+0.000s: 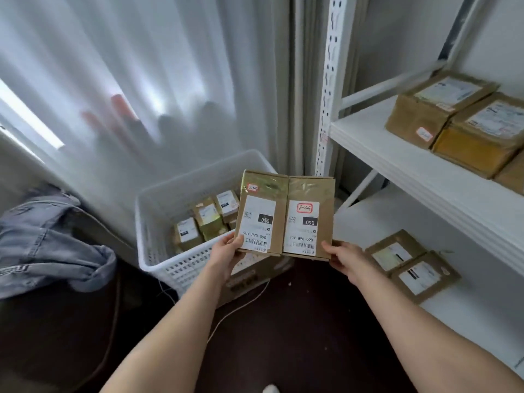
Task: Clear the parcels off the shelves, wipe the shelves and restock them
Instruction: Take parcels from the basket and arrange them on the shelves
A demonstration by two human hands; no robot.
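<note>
Daylight is glowing through a sheer white curtain (141,66) hanging across the far left, and a bright strip of window (31,120) is showing at its left edge. A heavier grey drape (300,80) is hanging just right of it. A dark floor (297,307) is stretching across the near ground, with a white cable (241,304) trailing over it. A blue denim garment (51,242) is lying crumpled at the left.

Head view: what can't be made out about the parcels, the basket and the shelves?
Head view throughout.
Basket contents: partly hidden behind the two held parcels.
Upper-shelf parcels: row cut off by the right edge.
Shapes behind the curtain: blurred by fabric.
Fingers of the left hand and right hand: mostly under the held parcels.
</note>
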